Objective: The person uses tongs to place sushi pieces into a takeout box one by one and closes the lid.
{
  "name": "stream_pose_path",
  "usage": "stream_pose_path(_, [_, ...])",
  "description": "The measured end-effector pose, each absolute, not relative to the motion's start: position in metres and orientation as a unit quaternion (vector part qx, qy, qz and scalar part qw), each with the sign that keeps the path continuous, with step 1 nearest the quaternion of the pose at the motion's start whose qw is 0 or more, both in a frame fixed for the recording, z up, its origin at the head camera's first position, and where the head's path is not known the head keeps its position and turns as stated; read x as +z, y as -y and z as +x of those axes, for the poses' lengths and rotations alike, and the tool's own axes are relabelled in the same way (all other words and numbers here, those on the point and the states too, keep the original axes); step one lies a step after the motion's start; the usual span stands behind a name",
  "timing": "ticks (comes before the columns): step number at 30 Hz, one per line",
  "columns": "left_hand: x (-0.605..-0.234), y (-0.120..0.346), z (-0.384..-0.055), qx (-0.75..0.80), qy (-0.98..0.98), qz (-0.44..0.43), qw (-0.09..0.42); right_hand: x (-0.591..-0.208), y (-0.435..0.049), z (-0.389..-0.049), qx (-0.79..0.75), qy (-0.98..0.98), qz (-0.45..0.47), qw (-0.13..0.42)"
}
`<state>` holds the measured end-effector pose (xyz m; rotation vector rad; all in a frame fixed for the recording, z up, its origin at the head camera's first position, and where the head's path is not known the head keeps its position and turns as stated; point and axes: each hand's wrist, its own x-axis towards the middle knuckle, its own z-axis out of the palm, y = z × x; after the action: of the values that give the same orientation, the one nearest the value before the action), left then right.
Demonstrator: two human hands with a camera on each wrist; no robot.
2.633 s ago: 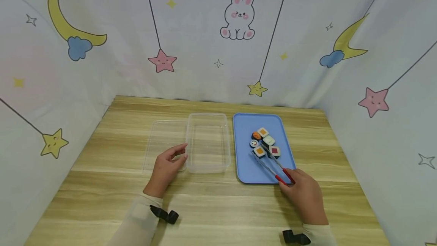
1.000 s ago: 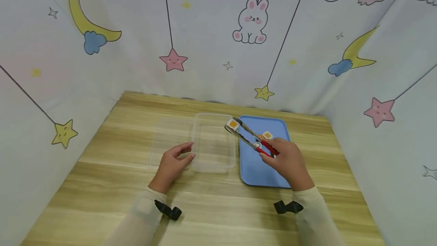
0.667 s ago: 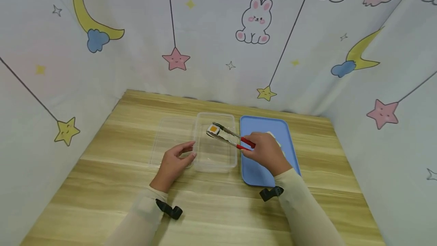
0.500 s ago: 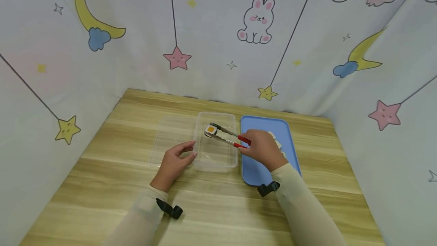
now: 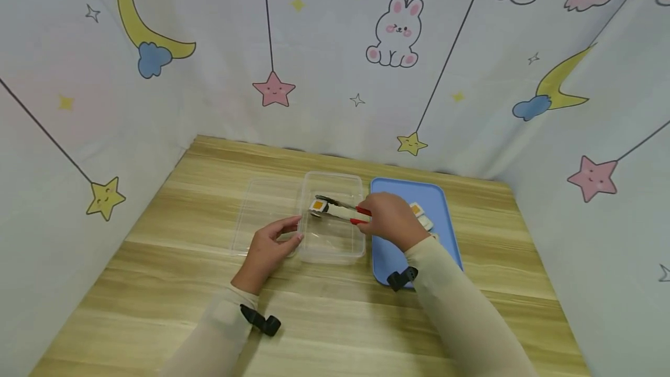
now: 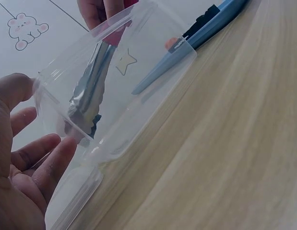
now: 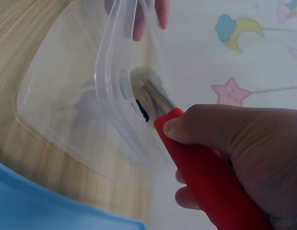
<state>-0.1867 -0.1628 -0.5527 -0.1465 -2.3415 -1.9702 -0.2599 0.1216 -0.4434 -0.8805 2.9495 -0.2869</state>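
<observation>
Grip (image 5: 389,220) on tongs (image 5: 342,205), sushi (image 5: 318,206) seemingly between tips (image 5: 325,198)

The light is soft, wrist views hazy.

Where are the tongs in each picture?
Head: tongs just below centre.
Left wrist: metal arms upper left, seen through the clear box.
Right wrist: red handle towards lower right.
Shared landmark: blue tray, at lower right, upper right and bottom left respectively.
</observation>
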Motion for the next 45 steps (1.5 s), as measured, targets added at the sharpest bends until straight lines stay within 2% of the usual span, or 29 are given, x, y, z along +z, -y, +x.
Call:
stream_pose_path(7, [-0.555, 0.164, -0.185, -0.645, 0.762, -0.053, 0.025, -0.438, -0.111, -0.27, -0.06, -0.958, -0.271, 0.068])
stream_pose_path(13, [-0.557, 0.164, -0.186, -0.644, 0.763, -0.054, 0.029, -0.437, -0.108, -0.271, -0.048, -0.96, -0.262, 0.085])
stream_pose_path(18, [-0.557, 0.164, -0.185, -0.643, 0.764, -0.055, 0.028, -0.437, -0.111, -0.27, -0.061, -0.961, -0.255, 0.085])
stream_pose_path(22, [-0.557, 0.164, -0.186, -0.645, 0.761, -0.054, 0.027, -0.44, -0.122, -0.268, -0.082, -0.963, -0.25, 0.06])
stream_pose_path(34, [-0.555, 0.164, -0.187, -0.65, 0.758, -0.045, 0.022, -0.453, -0.196, -0.25, -0.214, -0.962, -0.161, -0.043])
stream_pose_path(39, [-0.55, 0.164, -0.185, -0.646, 0.762, -0.033, 0.013, -0.466, -0.238, -0.244, -0.197, -0.976, -0.092, -0.034])
stream_pose_path(45, [-0.548, 0.163, -0.185, -0.643, 0.765, -0.031, 0.004, -0.479, -0.284, -0.232, -0.178, -0.983, -0.049, -0.017])
